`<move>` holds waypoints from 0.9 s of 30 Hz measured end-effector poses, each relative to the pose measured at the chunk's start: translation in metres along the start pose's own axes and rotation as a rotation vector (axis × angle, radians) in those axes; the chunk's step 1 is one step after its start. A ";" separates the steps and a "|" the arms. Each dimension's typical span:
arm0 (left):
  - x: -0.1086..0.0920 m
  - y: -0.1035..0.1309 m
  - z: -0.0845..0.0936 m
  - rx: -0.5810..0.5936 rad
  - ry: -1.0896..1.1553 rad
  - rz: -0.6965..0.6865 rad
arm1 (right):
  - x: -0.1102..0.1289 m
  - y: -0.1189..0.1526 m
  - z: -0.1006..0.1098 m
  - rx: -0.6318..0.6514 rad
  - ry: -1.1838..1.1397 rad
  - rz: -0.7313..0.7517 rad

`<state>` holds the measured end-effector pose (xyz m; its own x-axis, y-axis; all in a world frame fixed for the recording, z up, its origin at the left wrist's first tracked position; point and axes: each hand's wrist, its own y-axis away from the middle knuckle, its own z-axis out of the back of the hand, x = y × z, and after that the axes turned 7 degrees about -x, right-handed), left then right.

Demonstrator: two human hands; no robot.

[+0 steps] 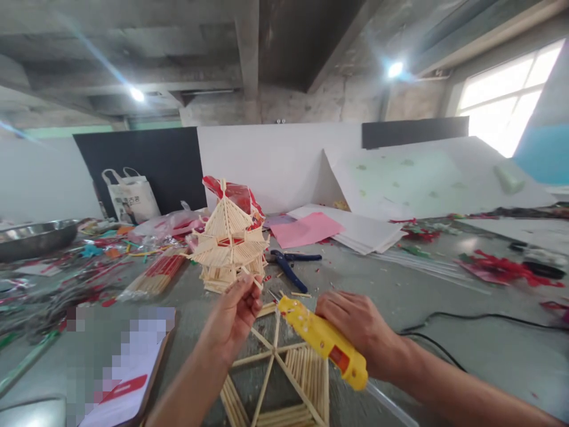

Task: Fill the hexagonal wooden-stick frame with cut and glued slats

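Note:
My left hand (pixel 240 305) pinches a short pale wooden stick (pixel 254 279) between thumb and fingers. My right hand (pixel 351 323) grips a yellow hot glue gun (pixel 317 335), its nozzle pointing left toward the left hand; a clear glue stick (pixel 386 403) juts from its back end. Below both hands a hexagonal stick frame (pixel 272 352) lies flat, with spokes meeting at its centre and some sections filled with sticks. Just beyond the left hand stands a pagoda model (pixel 229 237) built of the same pale sticks.
Blue-handled pliers (pixel 291 270) lie beyond the frame. Bundled sticks (pixel 155 270) in plastic and a phone-like device (pixel 128 379) are at left, beside craft scraps and a metal bowl (pixel 38 240). Pink paper (pixel 306 229) lies behind; a black cord (pixel 444 332) runs at right.

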<state>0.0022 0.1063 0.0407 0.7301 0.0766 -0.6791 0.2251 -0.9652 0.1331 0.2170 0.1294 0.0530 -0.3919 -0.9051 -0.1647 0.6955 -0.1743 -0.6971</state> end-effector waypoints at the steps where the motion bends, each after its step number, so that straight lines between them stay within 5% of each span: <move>1: 0.001 0.000 0.000 -0.006 0.001 0.009 | 0.000 -0.001 0.001 0.005 0.011 0.008; 27: 0.010 0.003 -0.004 0.002 0.049 -0.004 | -0.001 0.001 -0.001 0.056 0.059 0.008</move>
<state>0.0128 0.1048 0.0376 0.7601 0.0927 -0.6432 0.2269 -0.9653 0.1290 0.2171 0.1308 0.0517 -0.4200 -0.8825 -0.2117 0.7304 -0.1902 -0.6560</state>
